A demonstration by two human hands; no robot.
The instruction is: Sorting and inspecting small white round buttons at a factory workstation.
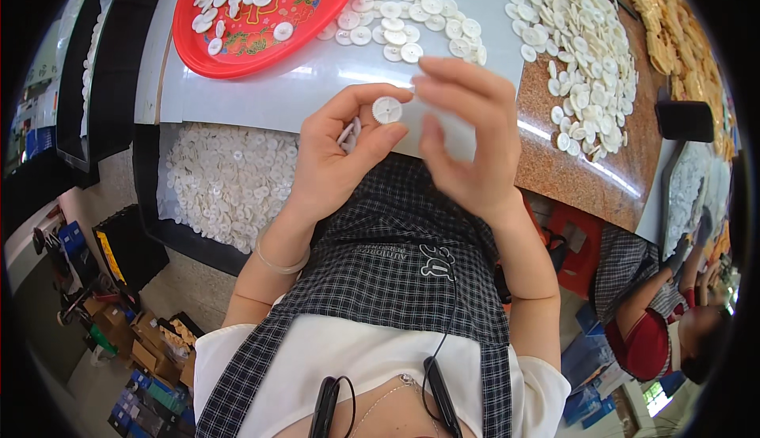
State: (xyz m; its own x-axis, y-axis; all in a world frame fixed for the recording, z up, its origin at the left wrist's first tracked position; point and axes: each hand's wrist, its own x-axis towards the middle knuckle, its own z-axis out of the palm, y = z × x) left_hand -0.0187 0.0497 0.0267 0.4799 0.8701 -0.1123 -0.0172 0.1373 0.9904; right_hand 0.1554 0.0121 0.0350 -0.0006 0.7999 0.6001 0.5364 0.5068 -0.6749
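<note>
My left hand (pixel 328 149) pinches a small white plastic gear wheel (pixel 387 111) between thumb and forefinger, its round face toward me. More white gears (pixel 349 134) are tucked on edge in the same palm. Just to the right, my right hand (pixel 483 137) is raised with thumb and fingers apart, its fingertips smeared by motion. No object shows in it. Beyond my hands, loose white gears (pixel 412 14) are scattered over the grey table (pixel 261 93). A red patterned round tray (pixel 207 66) at the far left holds several more.
A black bin (pixel 190 244) full of white gears (pixel 229 177) stands below the table's left edge. At the right, a large gear pile (pixel 578 50) covers part of a brown speckled tabletop (pixel 598 177). Beyond lie yellowish parts (pixel 681 18). A co-worker (pixel 657 335) sits at the lower right.
</note>
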